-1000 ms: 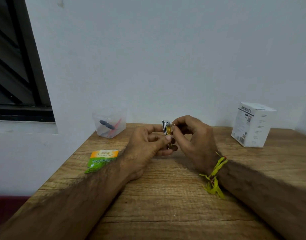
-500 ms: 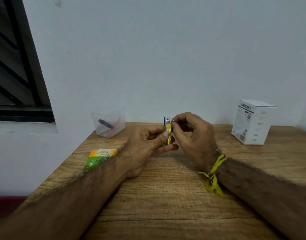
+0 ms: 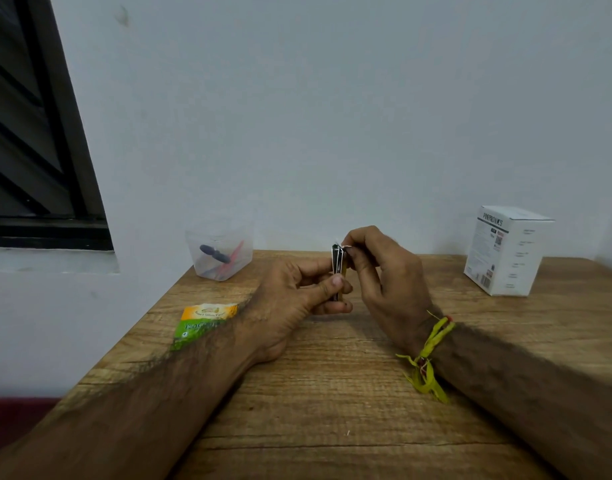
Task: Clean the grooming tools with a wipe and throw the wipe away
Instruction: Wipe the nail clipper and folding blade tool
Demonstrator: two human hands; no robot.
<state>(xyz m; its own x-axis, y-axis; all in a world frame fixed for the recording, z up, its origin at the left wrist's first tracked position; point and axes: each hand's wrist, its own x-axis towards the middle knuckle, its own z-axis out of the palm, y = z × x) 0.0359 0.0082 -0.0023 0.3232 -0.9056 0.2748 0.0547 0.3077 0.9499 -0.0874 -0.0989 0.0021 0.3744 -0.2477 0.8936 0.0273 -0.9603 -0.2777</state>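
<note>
Upright, nail clipper (image 3: 337, 271) pinched in left hand (image 3: 297, 299); right hand (image 3: 384, 271) pinches wipe scrap (image 3: 341, 244) at its top.

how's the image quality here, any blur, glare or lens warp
Head view: dim, even light with no glare. Soft shadows lie under both forearms on the wooden table. The wide-angle lens bends the window frame at left. The nail clipper, between the left hand and right hand, looks soft, its detail hard to read.
</note>
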